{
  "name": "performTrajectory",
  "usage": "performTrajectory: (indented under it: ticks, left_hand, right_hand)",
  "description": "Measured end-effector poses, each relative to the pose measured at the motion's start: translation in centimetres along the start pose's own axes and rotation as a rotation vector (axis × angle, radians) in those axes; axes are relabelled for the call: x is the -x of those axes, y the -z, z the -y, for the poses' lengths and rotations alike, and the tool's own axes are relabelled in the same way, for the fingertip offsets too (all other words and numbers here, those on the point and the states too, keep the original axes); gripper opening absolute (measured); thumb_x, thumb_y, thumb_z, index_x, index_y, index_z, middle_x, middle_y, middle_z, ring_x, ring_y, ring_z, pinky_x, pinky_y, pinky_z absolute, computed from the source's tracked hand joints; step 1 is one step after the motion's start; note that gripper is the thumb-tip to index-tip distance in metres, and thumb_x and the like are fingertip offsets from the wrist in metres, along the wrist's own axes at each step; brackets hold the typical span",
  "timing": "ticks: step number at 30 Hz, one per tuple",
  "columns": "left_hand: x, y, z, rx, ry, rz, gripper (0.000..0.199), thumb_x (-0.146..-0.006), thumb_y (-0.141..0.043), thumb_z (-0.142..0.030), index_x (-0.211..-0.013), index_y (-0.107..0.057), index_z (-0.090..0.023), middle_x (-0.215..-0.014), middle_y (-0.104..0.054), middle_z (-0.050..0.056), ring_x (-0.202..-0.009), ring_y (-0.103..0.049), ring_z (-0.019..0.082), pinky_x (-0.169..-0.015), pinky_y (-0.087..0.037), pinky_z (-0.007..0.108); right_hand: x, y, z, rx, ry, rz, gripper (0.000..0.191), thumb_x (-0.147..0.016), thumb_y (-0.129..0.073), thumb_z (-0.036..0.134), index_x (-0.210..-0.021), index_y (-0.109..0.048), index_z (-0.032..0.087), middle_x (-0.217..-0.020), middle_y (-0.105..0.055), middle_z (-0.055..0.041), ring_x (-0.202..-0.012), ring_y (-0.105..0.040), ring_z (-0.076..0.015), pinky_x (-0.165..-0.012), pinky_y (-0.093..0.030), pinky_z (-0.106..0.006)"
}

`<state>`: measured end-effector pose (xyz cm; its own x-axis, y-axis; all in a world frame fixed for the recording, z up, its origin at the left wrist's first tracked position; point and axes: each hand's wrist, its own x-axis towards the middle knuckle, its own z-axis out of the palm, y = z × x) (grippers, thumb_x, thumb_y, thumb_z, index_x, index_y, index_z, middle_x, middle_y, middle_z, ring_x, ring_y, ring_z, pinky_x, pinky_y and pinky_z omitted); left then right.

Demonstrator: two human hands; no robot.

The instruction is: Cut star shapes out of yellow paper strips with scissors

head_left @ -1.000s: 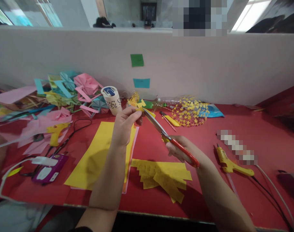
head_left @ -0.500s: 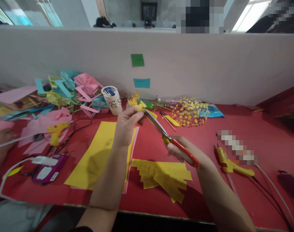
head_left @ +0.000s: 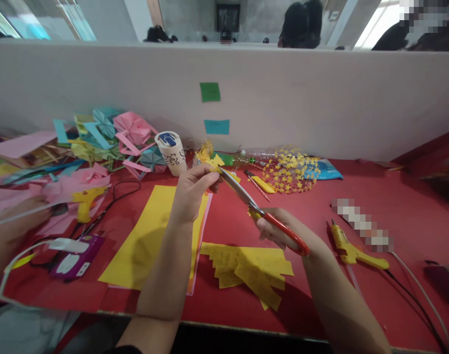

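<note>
My left hand (head_left: 194,189) pinches a small cut piece of yellow paper (head_left: 217,161) between thumb and fingers, above the red table. In my right hand (head_left: 274,227) are scissors with red handles (head_left: 239,189). Their blades point up and left, with the tips at the yellow paper beside my left fingertips. How far apart the blades are is hard to see. Below my hands lies a fanned pile of yellow paper strips (head_left: 259,270). Larger yellow sheets (head_left: 143,236) rest under my left forearm, with pink and orange edges showing beneath.
Yellow glue guns lie at right (head_left: 349,250) and left (head_left: 86,201), with cables. Another person's hand (head_left: 27,214) is at far left near pink paper. A paper cup (head_left: 171,153), a box cutter (head_left: 263,182) and star-patterned netting (head_left: 290,169) sit along the partition (head_left: 283,98).
My right hand and the scissors have shifted slightly right. My left hand stays nearly still. At far left, the other person's hand has reached further in over the pink paper.
</note>
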<state>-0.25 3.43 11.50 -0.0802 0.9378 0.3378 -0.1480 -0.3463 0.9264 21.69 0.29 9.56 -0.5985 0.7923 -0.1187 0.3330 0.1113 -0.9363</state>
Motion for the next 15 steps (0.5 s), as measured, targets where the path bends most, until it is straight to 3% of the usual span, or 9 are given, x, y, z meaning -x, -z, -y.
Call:
performTrajectory:
  ticks: [5,15]
  left_hand:
    - [0.01,0.26,-0.32,-0.019,-0.002,0.023,0.011,-0.07,-0.065,-0.022,-0.06,-0.068,-0.018,-0.053,-0.057,-0.002,-0.05,-0.05,0.008,-0.05,-0.042,0.021]
    - [-0.03,0.6,-0.53,-0.048,0.001,0.064,0.012,-0.068,-0.064,-0.021,-0.057,-0.066,-0.018,-0.052,-0.057,-0.002,-0.052,-0.051,0.009,-0.051,-0.041,0.022]
  right_hand:
    - [0.18,0.36,0.33,-0.082,-0.065,-0.003,0.06,-0.072,-0.058,0.079,-0.065,-0.037,0.023,-0.049,-0.038,0.0094,-0.036,-0.035,-0.0047,-0.037,-0.028,-0.021]
    - [0.11,0.42,0.4,-0.069,-0.116,-0.003,0.054,-0.075,-0.061,0.071,-0.064,-0.038,0.023,-0.047,-0.038,0.0097,-0.036,-0.034,-0.0053,-0.037,-0.027,-0.021]
